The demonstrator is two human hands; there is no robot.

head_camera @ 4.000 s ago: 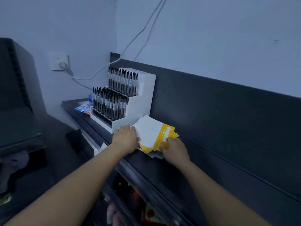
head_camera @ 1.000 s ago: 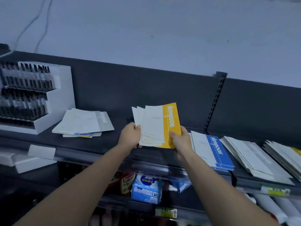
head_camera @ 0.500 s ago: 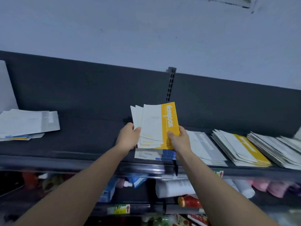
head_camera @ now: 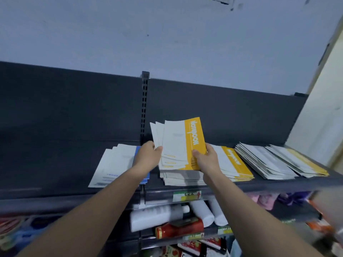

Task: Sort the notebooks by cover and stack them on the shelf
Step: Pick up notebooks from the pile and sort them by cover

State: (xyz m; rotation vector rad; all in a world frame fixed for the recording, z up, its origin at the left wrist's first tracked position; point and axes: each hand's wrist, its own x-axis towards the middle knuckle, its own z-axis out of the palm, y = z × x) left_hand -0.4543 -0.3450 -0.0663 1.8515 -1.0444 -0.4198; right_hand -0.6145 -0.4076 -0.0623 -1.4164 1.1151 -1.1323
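Note:
I hold a fanned bundle of yellow-spined notebooks upright above the dark shelf. My left hand grips its left edge, and my right hand grips its lower right corner, thumb on the yellow band. Under the bundle lies a grey-covered stack. A blue-spined stack lies to the left. To the right sit a yellow-spined stack, then a grey stack and another yellow-edged stack.
The shelf's dark back panel and a slotted upright post rise behind the stacks. A lower shelf holds white bottles, a red bottle and packets. A cream wall closes the right end.
My view and both hands have travelled right along the shelf with the yellow bundle. The pen display and the left pile have gone out of view; more stacks show on the right.

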